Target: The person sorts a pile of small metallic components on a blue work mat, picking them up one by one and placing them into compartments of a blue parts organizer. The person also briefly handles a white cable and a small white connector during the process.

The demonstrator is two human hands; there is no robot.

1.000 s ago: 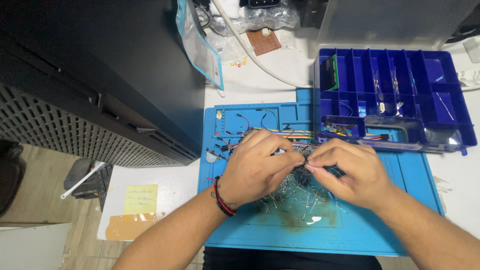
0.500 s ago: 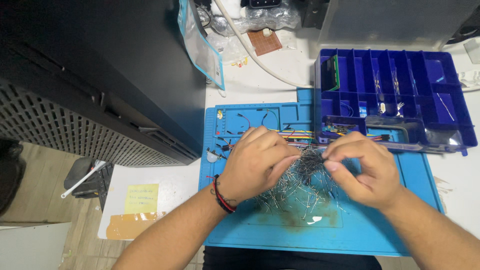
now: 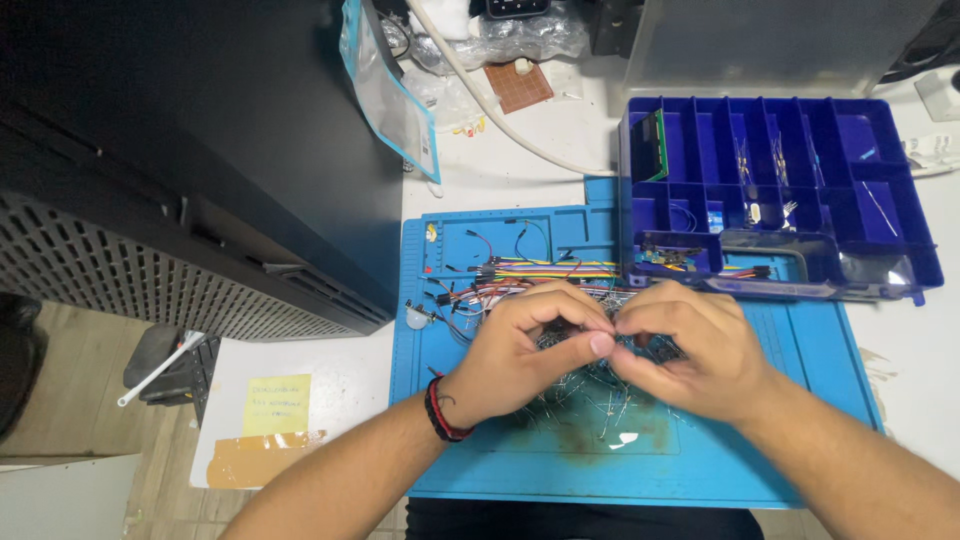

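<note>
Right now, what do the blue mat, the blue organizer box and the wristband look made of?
Mat: likely silicone or soft rubber; matte blue, moulded recesses, brown stain mid-mat.
Box: hard plastic, it seems; glossy blue, thin straight dividers.
Wristband on the left hand: looks like red and black cord or braided thread; too small to be sure.

Both hands cover most of a tangle of thin wire parts point(image 3: 600, 405) on the blue mat point(image 3: 800, 440); what the fingers point(image 3: 600, 345) pinch is hidden. Small items in the blue organiser box point(image 3: 780, 190) are too tiny to identify.
</note>
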